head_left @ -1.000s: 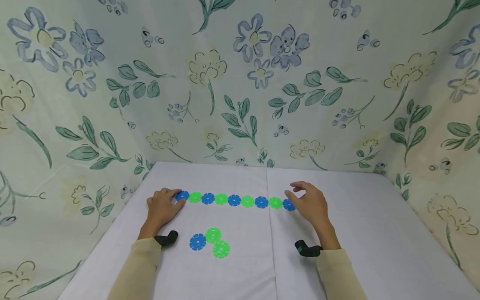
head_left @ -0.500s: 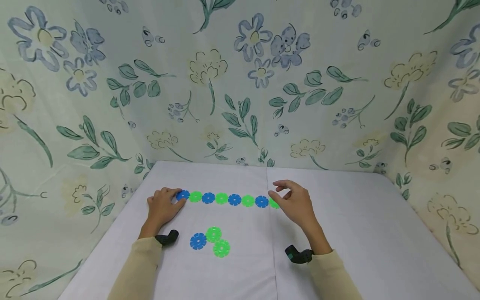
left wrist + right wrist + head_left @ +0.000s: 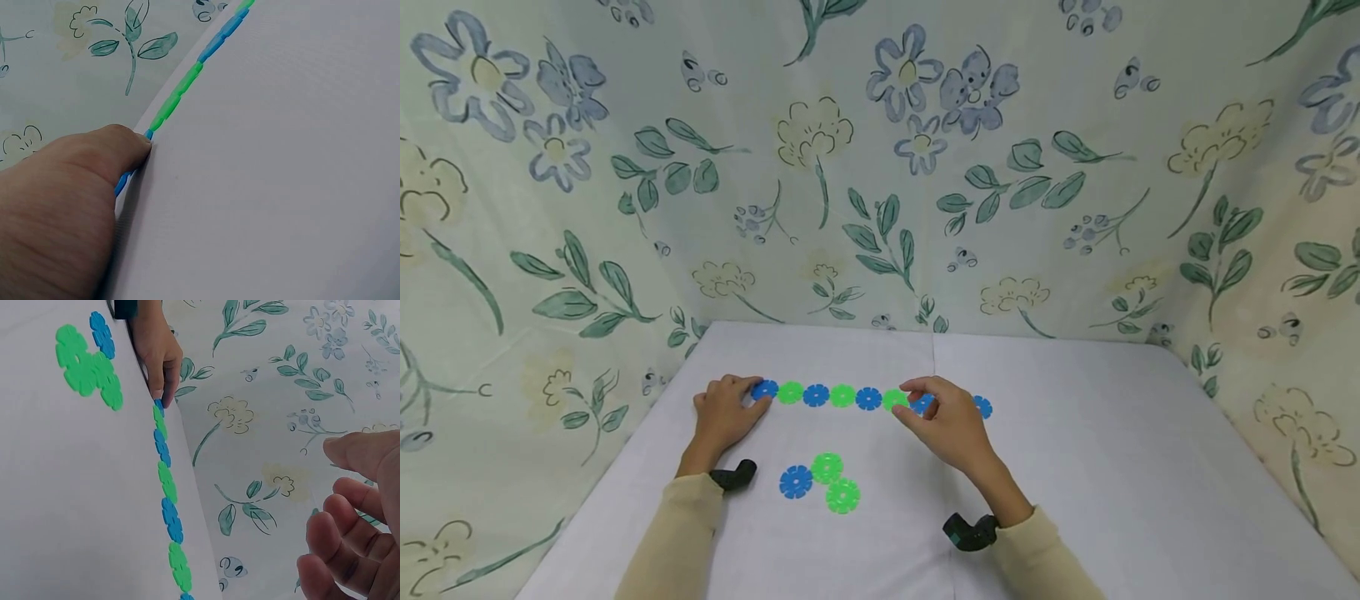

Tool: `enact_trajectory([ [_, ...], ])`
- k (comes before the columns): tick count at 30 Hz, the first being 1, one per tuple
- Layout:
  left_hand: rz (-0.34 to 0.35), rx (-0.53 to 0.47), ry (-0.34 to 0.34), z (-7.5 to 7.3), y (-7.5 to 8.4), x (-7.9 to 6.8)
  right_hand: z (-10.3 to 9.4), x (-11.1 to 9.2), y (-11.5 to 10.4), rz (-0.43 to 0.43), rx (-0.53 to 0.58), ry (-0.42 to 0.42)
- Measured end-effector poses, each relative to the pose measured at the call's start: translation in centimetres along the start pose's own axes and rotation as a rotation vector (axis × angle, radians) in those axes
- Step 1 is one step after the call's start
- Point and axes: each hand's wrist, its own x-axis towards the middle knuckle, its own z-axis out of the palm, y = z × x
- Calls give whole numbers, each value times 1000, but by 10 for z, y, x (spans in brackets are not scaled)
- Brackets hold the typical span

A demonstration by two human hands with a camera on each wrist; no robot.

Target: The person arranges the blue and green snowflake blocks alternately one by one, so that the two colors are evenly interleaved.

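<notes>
A row of interlocking plastic discs with notched rims, alternating blue and green, lies across the white cloth. At its left end, my left hand (image 3: pixel 722 414) pinches a blue disc (image 3: pixel 765 389) between thumb and index finger; the thumb (image 3: pixel 119 147) is at that disc's edge in the left wrist view. My right hand (image 3: pixel 953 427) hovers over the right part of the row with loosely bent fingers and nothing held. It overlaps a green disc (image 3: pixel 893 399) and a blue disc (image 3: pixel 922 403) in the head view and hides another. The blue end disc (image 3: pixel 984 407) shows behind it.
Nearer the body lie a loose blue disc (image 3: pixel 795 482) and two green discs (image 3: pixel 827 467) close together. White cloth (image 3: pixel 1112 467) covers the table. A floral curtain (image 3: pixel 880 208) rises at the back and sides. Each wrist wears a black camera (image 3: pixel 970 533).
My right hand has moved left along the row from its right end, uncovering part of the blue end disc. The left hand and the discs have stayed in place.
</notes>
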Motion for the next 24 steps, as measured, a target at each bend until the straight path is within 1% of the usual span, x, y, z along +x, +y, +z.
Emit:
enact_trajectory([
  [6, 2, 3, -15, 0, -1, -1, 9, -4, -6, -25, 4, -15],
  [9, 0, 4, -17, -2, -4, -2, 13, -5, -9, -30, 33, -48],
  [13, 1, -2, -17, -4, -5, -1, 19, -7, -13, -14, 55, -92],
  [16, -2, -6, -22, -3, -4, -1, 25, -11, -14, -19, 41, -124],
  [19, -2, -7, -24, -2, -3, -1, 31, -14, -15, -42, 31, -157],
  [24, 9, -5, -27, -1, -2, 0, 39, -19, -15, -54, 31, -192],
])
